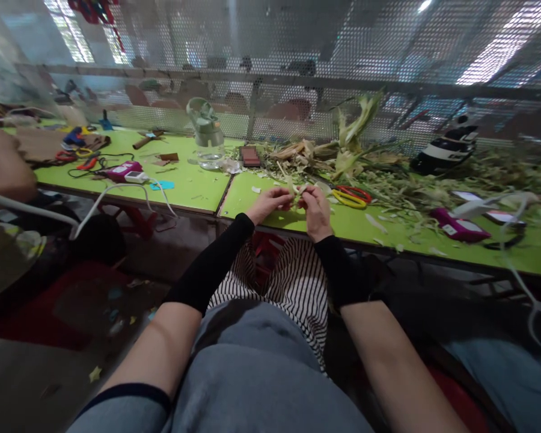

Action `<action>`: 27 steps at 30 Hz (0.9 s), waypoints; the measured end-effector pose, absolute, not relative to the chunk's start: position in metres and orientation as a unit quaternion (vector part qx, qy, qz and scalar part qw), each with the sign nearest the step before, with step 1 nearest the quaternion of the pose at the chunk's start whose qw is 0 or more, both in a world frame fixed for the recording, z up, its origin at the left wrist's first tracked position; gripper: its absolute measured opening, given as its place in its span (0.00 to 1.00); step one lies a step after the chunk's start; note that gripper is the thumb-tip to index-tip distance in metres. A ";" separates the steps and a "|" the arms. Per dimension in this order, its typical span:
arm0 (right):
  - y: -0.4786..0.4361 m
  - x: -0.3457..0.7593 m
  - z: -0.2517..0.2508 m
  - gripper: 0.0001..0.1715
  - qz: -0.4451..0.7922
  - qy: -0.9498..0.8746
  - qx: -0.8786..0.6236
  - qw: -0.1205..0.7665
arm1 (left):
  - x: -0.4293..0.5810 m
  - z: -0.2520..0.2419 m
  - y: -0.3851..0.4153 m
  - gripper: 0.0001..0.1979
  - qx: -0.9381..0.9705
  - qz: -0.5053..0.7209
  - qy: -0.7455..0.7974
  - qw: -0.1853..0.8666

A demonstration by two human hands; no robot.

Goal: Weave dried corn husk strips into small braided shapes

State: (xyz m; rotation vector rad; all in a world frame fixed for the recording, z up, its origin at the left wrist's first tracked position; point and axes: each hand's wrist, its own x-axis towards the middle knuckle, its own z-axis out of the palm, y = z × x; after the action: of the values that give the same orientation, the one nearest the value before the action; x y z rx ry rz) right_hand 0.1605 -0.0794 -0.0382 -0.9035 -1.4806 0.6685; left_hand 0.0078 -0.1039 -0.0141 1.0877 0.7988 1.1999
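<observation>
Both my hands meet at the near edge of the green table (193,186). My left hand (270,203) and my right hand (316,210) are closed, pinching a thin pale strip of corn husk (297,191) between their fingertips. Black sleeves cover both forearms. Just right of my right hand lie red and yellow scissors (351,197). A big heap of corn husks and leaves (369,162) spreads behind and to the right.
A clear water jug with a green lid (205,135) stands behind my hands, a dark red box (250,156) next to it. A pink device (460,228) with white cable lies right; another pink device (124,171) left. Another person's arm (4,168) is at far left. Perforated metal screen behind.
</observation>
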 end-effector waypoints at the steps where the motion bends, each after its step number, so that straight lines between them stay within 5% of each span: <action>1: -0.081 0.161 -0.037 0.17 0.286 -0.642 -0.387 0.597 | 0.008 -0.014 -0.104 0.07 0.467 0.529 0.344 0.620; 27: -0.085 0.161 -0.038 0.24 0.231 -0.675 -0.418 0.562 | 0.006 -0.019 -0.101 0.10 0.485 0.528 0.312 0.623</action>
State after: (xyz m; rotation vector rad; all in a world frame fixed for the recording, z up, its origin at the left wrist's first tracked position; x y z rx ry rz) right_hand 0.1610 -0.0850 -0.0376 -0.9848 -1.5907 0.5441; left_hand 0.0056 -0.1014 -0.0191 1.1140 0.7164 1.2120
